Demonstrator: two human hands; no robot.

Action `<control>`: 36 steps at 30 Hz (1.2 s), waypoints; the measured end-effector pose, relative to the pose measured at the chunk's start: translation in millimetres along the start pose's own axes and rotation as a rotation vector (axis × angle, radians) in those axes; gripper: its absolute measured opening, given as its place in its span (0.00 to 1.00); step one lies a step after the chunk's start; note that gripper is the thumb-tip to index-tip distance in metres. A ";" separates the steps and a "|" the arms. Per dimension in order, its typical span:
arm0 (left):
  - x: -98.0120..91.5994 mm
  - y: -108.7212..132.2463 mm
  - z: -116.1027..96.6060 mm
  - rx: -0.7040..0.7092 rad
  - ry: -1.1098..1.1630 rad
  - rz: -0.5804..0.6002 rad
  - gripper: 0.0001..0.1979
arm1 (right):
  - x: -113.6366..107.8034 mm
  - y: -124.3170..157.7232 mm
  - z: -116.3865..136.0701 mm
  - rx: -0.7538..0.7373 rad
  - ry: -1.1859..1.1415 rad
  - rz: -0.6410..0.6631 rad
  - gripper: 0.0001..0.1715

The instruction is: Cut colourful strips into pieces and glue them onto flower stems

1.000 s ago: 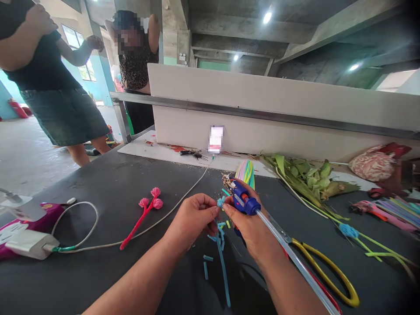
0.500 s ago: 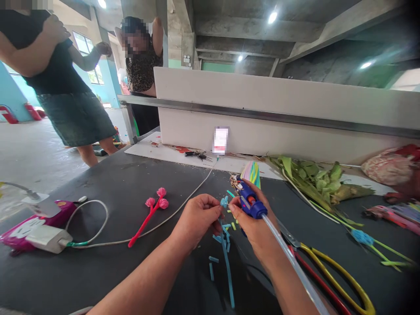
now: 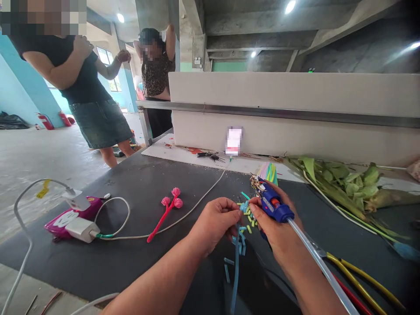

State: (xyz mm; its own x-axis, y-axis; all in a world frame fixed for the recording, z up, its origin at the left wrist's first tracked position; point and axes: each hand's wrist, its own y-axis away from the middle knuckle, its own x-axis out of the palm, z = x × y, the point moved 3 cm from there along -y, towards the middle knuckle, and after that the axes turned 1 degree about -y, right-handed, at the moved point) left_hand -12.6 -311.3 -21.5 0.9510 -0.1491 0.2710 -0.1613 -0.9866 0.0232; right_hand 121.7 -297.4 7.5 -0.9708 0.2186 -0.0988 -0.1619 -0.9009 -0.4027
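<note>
My left hand [image 3: 216, 223] is closed, pinching a light-blue pipe-cleaner stem [image 3: 236, 271] whose lower end hangs toward me. A small cluster of blue pieces [image 3: 244, 207] tops the stem, between both hands' fingertips. My right hand [image 3: 282, 227] is wrapped round a dark-blue glue gun [image 3: 274, 201], a long clear glue stick [image 3: 318, 258] jutting from its back. The thumb and finger of that hand reach close to the cluster; whether they touch it I cannot tell. Short cut blue pieces [image 3: 227, 272] and yellow-green bits [image 3: 250, 221] lie beneath and beside the hands.
A pink pipe-cleaner sprig [image 3: 164, 214] lies to the left, near a magenta power strip [image 3: 93, 208] with white chargers and cables. Yellow-handled scissors [image 3: 361, 280] rest at right. Green leaves [image 3: 348, 186], a propped phone [image 3: 234, 141] and a white panel [image 3: 295, 92] stand behind. Two people are beyond the table.
The camera has turned left, so the whole scene sits farther right in the picture. Both hands keep nearly the same hold on the stem and the glue gun.
</note>
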 end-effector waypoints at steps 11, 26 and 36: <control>2.9 -0.2 4.1 -0.054 0.110 0.079 0.13 | -3.3 -0.8 1.8 0.015 0.011 -0.005 0.32; 2.5 -2.0 10.8 -0.064 0.181 0.129 0.17 | -5.1 -0.5 0.1 -0.002 0.057 -0.018 0.33; 0.2 -5.6 13.0 -0.042 0.176 0.056 0.16 | -6.3 1.8 -2.9 -0.003 0.004 0.001 0.34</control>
State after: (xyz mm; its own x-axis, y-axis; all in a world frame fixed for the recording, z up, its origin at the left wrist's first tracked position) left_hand -8.1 -306.7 -34.1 0.8801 -0.1859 0.4370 -0.2267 -0.9730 0.0427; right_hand 128.0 -299.3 4.8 -0.9704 0.2187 -0.1028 -0.1600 -0.9002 -0.4050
